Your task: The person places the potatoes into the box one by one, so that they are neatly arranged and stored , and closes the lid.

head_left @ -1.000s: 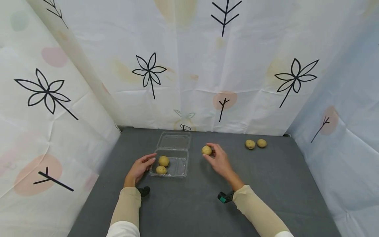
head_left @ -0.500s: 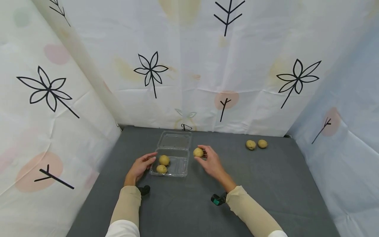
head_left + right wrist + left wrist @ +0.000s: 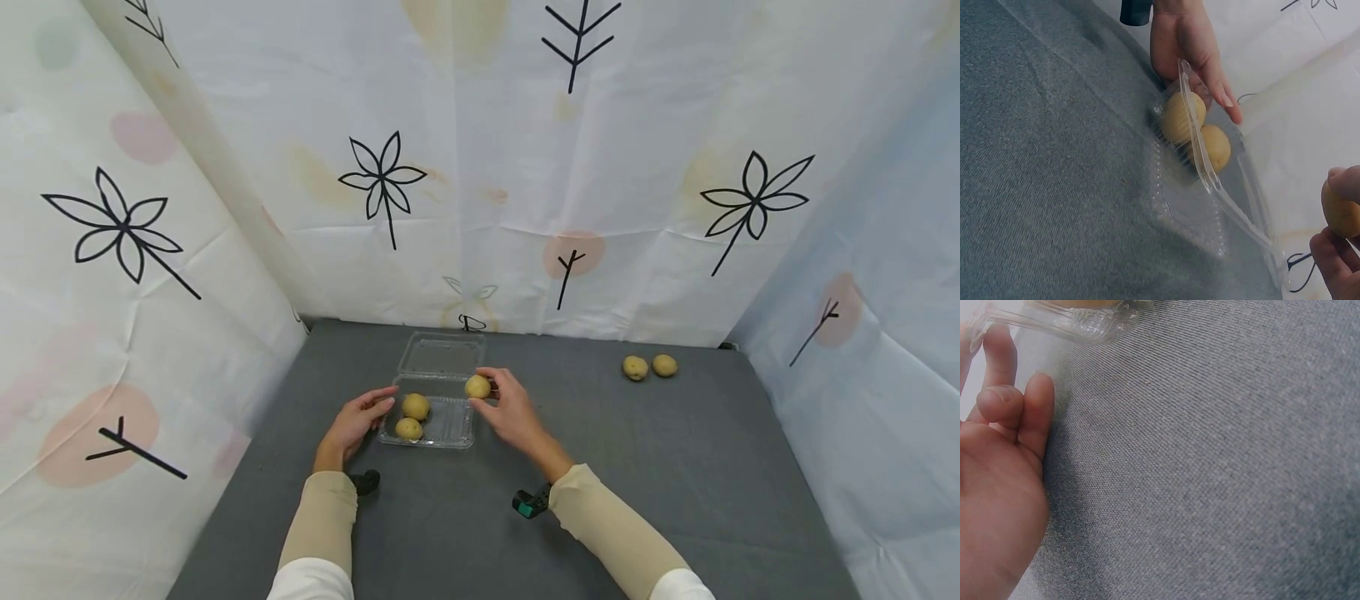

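Observation:
My right hand (image 3: 517,414) pinches a yellow potato (image 3: 477,387) between thumb and fingers, above the right side of a clear plastic clamshell container (image 3: 453,423). The same potato (image 3: 1339,209) shows at the right edge of the right wrist view. At the container's left edge, my left hand (image 3: 356,425) holds the rim with thumb and fingers. Its lower fingers (image 3: 1037,412) curl below the rim in the left wrist view. Two potatoes, a rear one (image 3: 416,407) and a front one (image 3: 408,429), lie in the container's left half. The container's lid (image 3: 442,354) lies folded back.
Two more potatoes, one left (image 3: 635,367) and one right (image 3: 664,365), lie at the back right of the grey table (image 3: 675,467). A patterned white curtain (image 3: 495,167) encloses the back and both sides.
My right hand has moved left with the potato, from the table right of the container to above its right side. The left hand has stayed at the container's left edge.

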Available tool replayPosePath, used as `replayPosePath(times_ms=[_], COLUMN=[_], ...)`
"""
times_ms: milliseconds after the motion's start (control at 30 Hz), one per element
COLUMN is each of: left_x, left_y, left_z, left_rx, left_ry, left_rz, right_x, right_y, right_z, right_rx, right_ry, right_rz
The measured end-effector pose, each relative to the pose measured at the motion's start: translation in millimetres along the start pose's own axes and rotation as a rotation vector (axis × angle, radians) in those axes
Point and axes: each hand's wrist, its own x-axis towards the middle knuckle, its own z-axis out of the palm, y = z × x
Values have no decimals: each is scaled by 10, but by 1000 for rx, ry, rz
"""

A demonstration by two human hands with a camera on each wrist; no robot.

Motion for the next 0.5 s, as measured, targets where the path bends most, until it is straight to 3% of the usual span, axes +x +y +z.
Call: replayPosePath(times_ms=[500], left_x=[-34], left_y=[29], left_z=[21], left_rx=[4], left_ry=[28], left_rz=[-7], right_x=[24], right_y=[4], right_z=[196], right_rx=[21], right_ry=[-35], right_rz=[-33])
